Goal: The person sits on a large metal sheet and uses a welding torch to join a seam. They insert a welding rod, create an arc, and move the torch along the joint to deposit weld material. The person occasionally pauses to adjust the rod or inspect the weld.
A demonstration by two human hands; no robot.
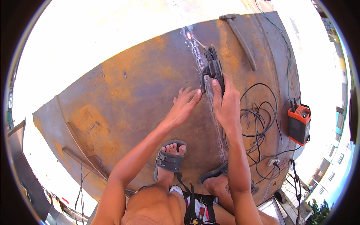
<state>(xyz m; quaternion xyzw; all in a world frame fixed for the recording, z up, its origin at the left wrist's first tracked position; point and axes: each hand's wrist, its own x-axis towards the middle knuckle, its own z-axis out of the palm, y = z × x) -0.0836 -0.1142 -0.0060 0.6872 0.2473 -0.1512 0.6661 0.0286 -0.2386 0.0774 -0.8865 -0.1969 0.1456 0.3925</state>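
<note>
My right hand is wrapped round a black welding electrode holder. A thin welding rod sticks out of its jaws toward the upper left. At the rod's tip a bright arc glows on the weld seam, which runs down the rusty steel plate. My left hand is beside the holder with its fingers spread low over the plate. Its thumb tip is close to the end of the holder's lever; whether they touch I cannot tell.
A hammer lies right of the seam. Black cable coils beside my right forearm, near an orange-and-black welding machine and a power socket. Metal strips lie at the left. My sandalled feet stand on the curved plate, its edges dropping away.
</note>
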